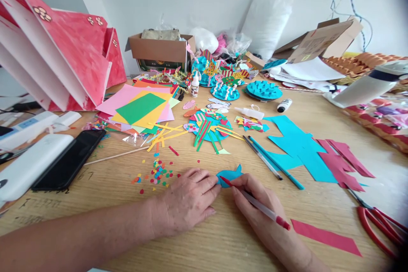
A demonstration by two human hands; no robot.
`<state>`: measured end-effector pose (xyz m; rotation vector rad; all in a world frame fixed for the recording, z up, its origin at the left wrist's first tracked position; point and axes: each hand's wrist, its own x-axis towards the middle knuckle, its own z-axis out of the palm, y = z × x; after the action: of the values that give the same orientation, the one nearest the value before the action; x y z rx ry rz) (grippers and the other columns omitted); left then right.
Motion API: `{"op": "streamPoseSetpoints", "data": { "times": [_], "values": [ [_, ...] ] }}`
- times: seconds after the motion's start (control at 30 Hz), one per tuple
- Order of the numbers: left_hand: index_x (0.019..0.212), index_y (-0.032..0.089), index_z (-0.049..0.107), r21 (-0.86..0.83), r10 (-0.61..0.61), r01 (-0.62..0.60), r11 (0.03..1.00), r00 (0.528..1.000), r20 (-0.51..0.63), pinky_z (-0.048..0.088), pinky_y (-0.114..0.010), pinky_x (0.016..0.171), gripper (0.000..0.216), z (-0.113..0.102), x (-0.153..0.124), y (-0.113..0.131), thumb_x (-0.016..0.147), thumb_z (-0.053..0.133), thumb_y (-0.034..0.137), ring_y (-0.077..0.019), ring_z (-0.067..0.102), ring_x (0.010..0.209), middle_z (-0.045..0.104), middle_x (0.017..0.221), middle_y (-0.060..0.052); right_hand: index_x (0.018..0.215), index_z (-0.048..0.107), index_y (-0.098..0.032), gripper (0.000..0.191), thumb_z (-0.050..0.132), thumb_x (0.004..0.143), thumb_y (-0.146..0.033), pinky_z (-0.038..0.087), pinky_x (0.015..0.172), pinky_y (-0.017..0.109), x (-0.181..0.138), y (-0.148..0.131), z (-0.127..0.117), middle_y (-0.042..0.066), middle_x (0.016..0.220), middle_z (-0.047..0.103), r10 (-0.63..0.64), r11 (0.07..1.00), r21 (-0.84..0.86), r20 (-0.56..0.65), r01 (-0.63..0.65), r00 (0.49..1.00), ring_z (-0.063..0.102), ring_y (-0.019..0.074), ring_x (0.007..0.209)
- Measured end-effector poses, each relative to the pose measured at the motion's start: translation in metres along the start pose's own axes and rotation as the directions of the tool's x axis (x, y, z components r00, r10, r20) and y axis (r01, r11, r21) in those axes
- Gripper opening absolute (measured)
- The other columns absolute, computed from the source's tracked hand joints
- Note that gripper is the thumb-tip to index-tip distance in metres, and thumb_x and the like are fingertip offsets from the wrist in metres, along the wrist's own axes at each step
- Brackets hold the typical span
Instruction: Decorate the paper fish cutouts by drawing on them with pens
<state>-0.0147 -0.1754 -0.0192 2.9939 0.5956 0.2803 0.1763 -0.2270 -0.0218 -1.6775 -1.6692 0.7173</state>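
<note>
On the table in front of me lies a small blue paper fish point(234, 174), its tail pointing up and away. My left hand point(193, 197) rests palm down on the wood, fingers extended, with the fingertips at the fish's left edge. In my right hand point(259, 204) is a red pen point(263, 208) with a translucent barrel. Its red tip meets the fish, though any mark it makes is too small to tell. Scattered paper dots point(159, 170) in several colours lie beyond my left hand. A strip of red paper point(327, 237) lies right of my right wrist.
Blue paper scraps point(299, 148), two pens point(276, 162) and red-handled scissors point(378, 225) lie to the right. Paper fish and strips cover a blue disc point(219, 136) ahead. Coloured sheets point(140, 108), a phone point(70, 159) and a white power strip point(28, 129) are left.
</note>
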Motion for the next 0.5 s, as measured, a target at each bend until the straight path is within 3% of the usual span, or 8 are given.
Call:
{"op": "streamPoseSetpoints", "data": {
  "times": [0.5],
  "values": [
    [0.119, 0.014, 0.05, 0.001, -0.005, 0.005, 1.0, 1.0, -0.001, 0.037, -0.037, 0.097, 0.04, 0.0011, 0.0005, 0.0002, 0.086, 0.058, 0.036, -0.0218, 0.045, 0.11, 0.055, 0.118, -0.007, 0.075, 0.053, -0.022, 0.013, 0.045, 0.081, -0.031, 0.04, 0.047, 0.023, -0.0004, -0.0005, 0.0003, -0.003, 0.056, 0.059, 0.02, 1.0, -0.007, 0.004, -0.02, 1.0, 0.054, 0.0129, 0.048]
  ]
}}
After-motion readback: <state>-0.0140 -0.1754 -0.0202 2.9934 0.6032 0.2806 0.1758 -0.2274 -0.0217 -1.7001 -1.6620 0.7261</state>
